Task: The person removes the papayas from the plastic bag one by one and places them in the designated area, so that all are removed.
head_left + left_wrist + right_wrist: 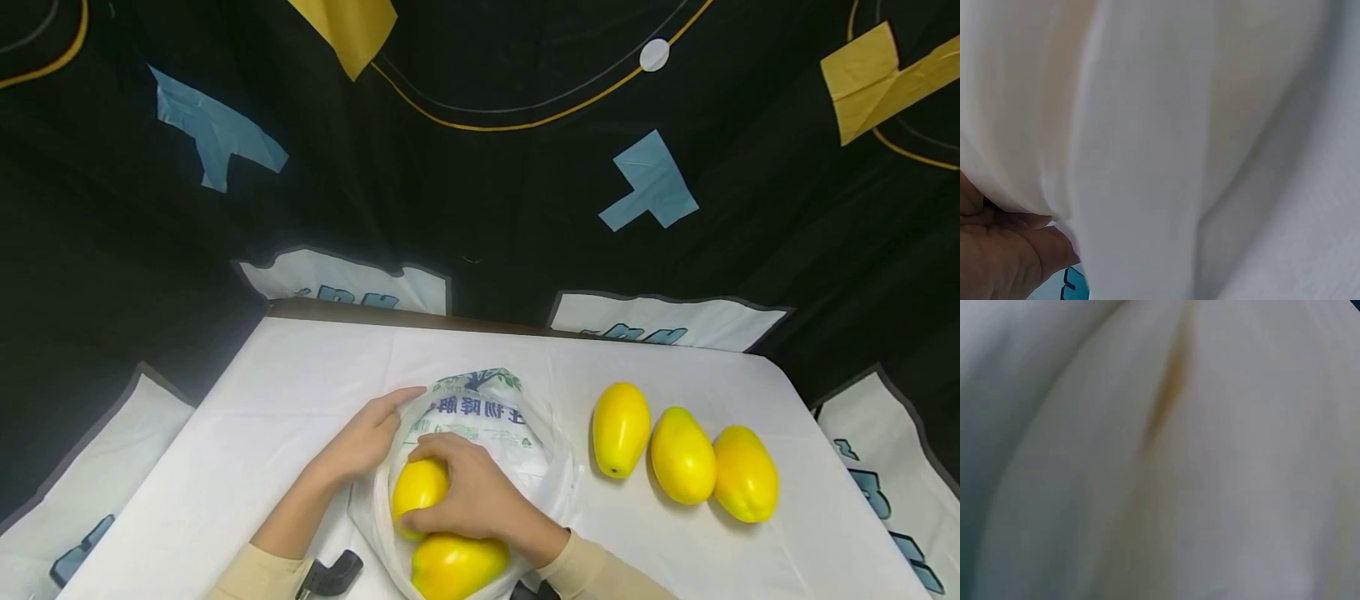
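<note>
Two beige fabric sleeves (603, 575) are crossing the bottom edge of the head view. Just beyond, a thin white plastic bag with blue and green print (480, 417) is gaping open on a white cloth-covered table (247, 467). The person's right hand (476, 492) is gripping a smooth yellow oval fruit (418, 487) within the bag, thumb and fingers curving around it; a second glossy yellow fruit (457, 573) is lying below that hand, also inside. The left hand (371, 433) is pinching the bag's left rim. Three more plump yellow oval fruits (683, 456) are resting on the table, right of the bag.
</note>
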Action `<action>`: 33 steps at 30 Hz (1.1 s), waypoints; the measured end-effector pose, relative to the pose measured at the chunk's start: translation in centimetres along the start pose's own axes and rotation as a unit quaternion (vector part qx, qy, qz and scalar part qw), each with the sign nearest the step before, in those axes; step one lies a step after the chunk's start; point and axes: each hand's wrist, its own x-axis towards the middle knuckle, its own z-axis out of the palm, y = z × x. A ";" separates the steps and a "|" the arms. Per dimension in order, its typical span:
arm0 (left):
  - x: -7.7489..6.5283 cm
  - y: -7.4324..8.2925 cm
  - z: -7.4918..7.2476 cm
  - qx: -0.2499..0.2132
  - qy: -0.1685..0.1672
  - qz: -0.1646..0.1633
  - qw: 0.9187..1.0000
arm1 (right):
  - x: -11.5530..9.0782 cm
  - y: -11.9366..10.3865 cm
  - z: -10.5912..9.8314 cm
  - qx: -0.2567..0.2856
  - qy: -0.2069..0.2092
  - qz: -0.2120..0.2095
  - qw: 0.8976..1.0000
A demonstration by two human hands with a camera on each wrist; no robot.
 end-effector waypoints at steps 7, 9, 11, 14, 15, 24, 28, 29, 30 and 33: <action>0.1 -0.2 0.1 -0.002 -0.001 0.001 1.000 | -0.4 0.1 -1.2 0.005 0.010 -0.015 1.000; 0.1 -0.3 0.1 -0.006 -0.003 0.001 1.000 | -0.6 0.2 -1.6 0.010 0.013 -0.017 1.000; 0.1 -0.3 0.1 -0.008 -0.003 -0.001 1.000 | -0.7 0.2 -1.9 0.016 0.013 -0.020 1.000; 0.1 -0.3 0.1 -0.009 -0.005 -0.003 1.000 | -0.9 0.4 -2.4 0.025 0.016 -0.026 0.999; 0.1 -0.3 0.1 -0.010 -0.006 -0.003 1.000 | -1.0 0.4 -2.6 0.029 0.017 -0.029 0.999; 0.1 -0.3 0.2 -0.012 -0.006 -0.012 1.000 | -2.0 0.9 -4.0 0.060 0.012 -0.017 0.998; 0.2 -0.4 0.1 -0.016 -0.009 -0.009 1.000 | -2.5 1.0 -4.6 0.063 0.014 -0.016 0.998; 0.2 -0.3 0.1 -0.014 -0.009 -0.006 1.000 | -2.7 1.0 -4.8 0.063 0.016 -0.017 0.998; 0.2 -0.3 0.1 -0.010 -0.008 -0.003 1.000 | -2.8 1.0 -5.0 0.064 0.018 -0.018 0.998; 0.2 -0.3 0.1 -0.004 -0.005 -0.005 1.000 | -3.2 1.1 -5.5 0.067 0.025 -0.023 0.997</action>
